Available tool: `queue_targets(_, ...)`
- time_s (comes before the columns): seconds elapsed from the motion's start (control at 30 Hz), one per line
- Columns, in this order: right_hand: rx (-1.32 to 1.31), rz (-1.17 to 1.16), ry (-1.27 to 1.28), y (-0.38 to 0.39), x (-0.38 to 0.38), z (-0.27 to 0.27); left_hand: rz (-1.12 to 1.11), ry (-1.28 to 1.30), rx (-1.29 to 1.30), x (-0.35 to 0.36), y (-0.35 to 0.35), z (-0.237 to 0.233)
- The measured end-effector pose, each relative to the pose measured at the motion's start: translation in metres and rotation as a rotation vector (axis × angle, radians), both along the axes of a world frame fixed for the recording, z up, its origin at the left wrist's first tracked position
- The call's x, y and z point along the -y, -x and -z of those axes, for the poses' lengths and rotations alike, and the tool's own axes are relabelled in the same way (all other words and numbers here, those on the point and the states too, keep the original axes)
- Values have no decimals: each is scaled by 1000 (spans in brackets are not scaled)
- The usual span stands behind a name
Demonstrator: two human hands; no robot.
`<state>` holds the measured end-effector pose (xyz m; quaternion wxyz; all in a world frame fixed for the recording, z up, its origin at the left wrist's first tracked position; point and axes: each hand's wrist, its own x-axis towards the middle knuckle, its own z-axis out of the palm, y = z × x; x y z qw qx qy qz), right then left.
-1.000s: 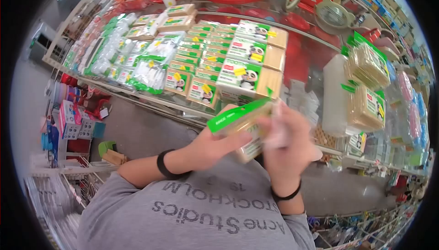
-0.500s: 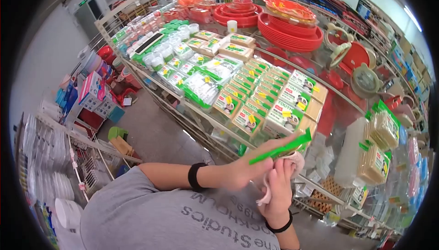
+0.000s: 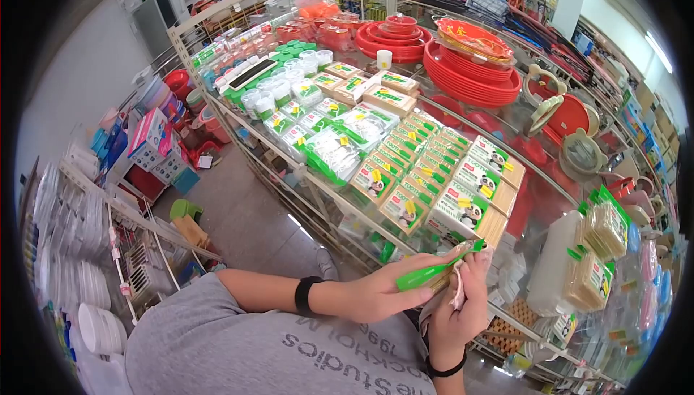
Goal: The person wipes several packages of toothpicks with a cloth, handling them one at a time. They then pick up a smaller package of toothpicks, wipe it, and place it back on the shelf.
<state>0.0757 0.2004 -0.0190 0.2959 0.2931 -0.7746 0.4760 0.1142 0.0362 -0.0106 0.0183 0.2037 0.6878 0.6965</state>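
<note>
Shop shelf (image 3: 340, 194) stacked with toothpick boxes (image 3: 403, 207), labels up, probably for easy reading. Your left hand (image 3: 376, 292)'s gripping green-topped pack (image 3: 425, 276) by front edge; right hand (image 3: 464, 308)'s closed around pale cloth (image 3: 457, 291) against pack, likely steadying it.

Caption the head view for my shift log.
Left hand gripping a green-topped packet, right hand holding a pale cloth to it, beside shelved toothpick packs.

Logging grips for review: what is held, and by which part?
The left hand grips a green-topped packet by its left end; the right hand holds a pale cloth against its right end.
</note>
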Motion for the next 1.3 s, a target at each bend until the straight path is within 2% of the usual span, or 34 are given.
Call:
queue_targets(0.1,63,-94,58,-3,7,5,-92,148,-111,1,-2,-2)
queue_targets(0.2,137,-234,77,-6,11,6,-129,185,-145,6,1,-13)
queue_targets(0.3,74,-313,-29,-6,8,-2,-103,201,-145,11,1,-17)
queue_targets(0.37,19,-324,-73,-3,7,-10,-55,243,-169,18,4,-15)
queue_targets(0.43,-122,-509,-166,-1,0,-11,178,174,-108,18,12,-11)
queue_targets(0.5,-159,-402,-133,3,-4,-13,292,94,-16,12,13,-15)
queue_targets(0.57,-182,-494,-144,11,-11,-13,218,123,18,10,17,-18)
queue_targets(0.63,-202,-404,-119,14,-16,-8,300,62,104,11,12,4)
queue_targets(0.7,-208,-401,-162,16,-24,-1,215,-74,448,11,10,16)
queue_targets(0.77,-189,-359,-180,15,-31,5,264,-53,385,7,15,26)
queue_targets(0.83,-215,-302,-184,15,-40,6,214,13,321,2,16,25)
queue_targets(0.97,-181,-218,-168,12,-62,4,204,-9,367,-8,18,15)
queue_targets(1.03,-175,-134,-138,11,-71,13,175,-4,484,-11,16,9)
queue_targets(1.17,-184,-83,-107,0,-74,13,288,27,444,-19,26,7)
queue_targets(1.23,-231,-41,-168,-11,-62,21,386,132,431,-25,34,10)
queue_targets(1.27,-211,-96,-142,-15,-56,21,387,316,225,-26,38,15)
queue_targets(1.3,-193,-154,-112,-16,-55,20,415,310,212,-29,42,15)
